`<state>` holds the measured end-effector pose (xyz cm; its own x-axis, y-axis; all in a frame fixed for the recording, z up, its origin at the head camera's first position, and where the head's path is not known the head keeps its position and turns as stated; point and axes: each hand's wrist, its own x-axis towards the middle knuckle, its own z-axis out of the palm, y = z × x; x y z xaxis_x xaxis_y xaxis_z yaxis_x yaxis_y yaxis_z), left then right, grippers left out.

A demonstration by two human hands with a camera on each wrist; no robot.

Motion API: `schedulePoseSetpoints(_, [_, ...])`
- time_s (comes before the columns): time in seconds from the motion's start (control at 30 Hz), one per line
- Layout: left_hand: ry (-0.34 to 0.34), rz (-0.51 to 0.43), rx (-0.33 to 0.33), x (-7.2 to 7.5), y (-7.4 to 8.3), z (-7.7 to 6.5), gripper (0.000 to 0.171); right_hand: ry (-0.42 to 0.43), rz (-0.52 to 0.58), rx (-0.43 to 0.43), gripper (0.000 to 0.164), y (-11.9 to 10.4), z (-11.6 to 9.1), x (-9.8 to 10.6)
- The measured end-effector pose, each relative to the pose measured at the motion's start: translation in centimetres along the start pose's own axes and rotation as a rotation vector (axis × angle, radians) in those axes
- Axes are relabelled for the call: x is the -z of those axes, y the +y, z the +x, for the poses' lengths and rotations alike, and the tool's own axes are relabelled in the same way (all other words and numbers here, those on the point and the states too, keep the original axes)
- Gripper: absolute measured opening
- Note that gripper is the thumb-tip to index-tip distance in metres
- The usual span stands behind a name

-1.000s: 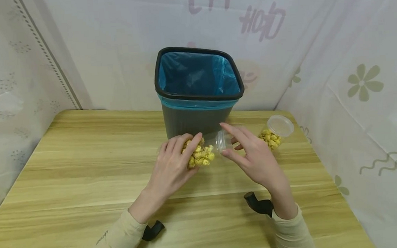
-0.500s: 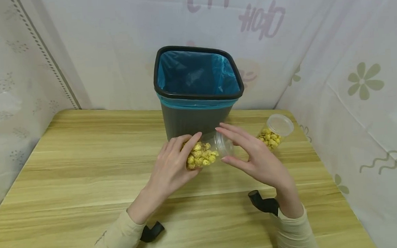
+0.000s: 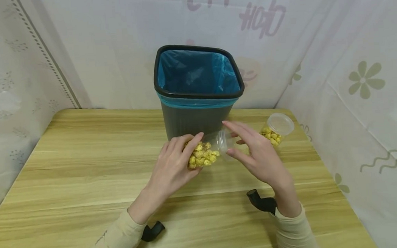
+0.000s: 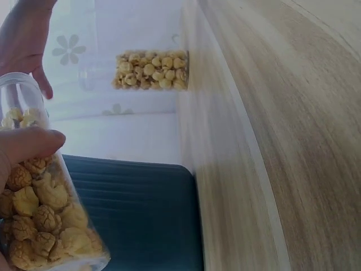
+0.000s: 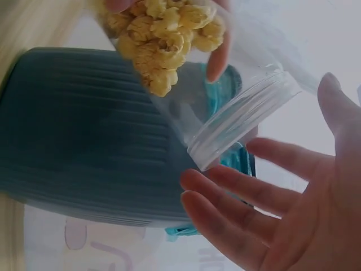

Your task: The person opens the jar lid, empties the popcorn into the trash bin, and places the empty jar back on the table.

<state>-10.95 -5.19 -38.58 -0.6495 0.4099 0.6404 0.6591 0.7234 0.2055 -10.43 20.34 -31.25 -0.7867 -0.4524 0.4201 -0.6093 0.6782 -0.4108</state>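
I am seeing the person's left hand (image 3: 169, 161) gripping a clear, cylindrical plastic jar of yellow popcorn (image 3: 202, 156), which is tilting sideways above the light wood-grain table (image 3: 68, 177). The right hand (image 3: 262, 158) is spreading its fingers around the jar's ridged end; I cannot tell whether they are touching it. Behind, a dark grey bin with a blue plastic liner (image 3: 195, 120) is standing near a second, upright clear popcorn jar (image 3: 271, 136).
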Motion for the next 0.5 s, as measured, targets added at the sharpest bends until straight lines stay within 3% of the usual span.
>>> schedulePoseSetpoints(0.13, [0.009, 0.066, -0.026, 0.08, 0.13, 0.11, 0.102, 0.008, -0.045, -0.061, 0.058, -0.03, -0.02, -0.33])
schedulePoseSetpoints(0.23, [0.015, 0.08, -0.031, 0.14, 0.17, 0.14, 0.102, -0.004, -0.019, -0.081, 0.056, -0.05, 0.0, -0.43])
schedulePoseSetpoints(0.5, [-0.009, -0.001, 0.004, 0.27, 0.06, 0.04, 0.101, -0.053, 0.127, 0.009, 0.065, 0.14, -0.03, 0.11])
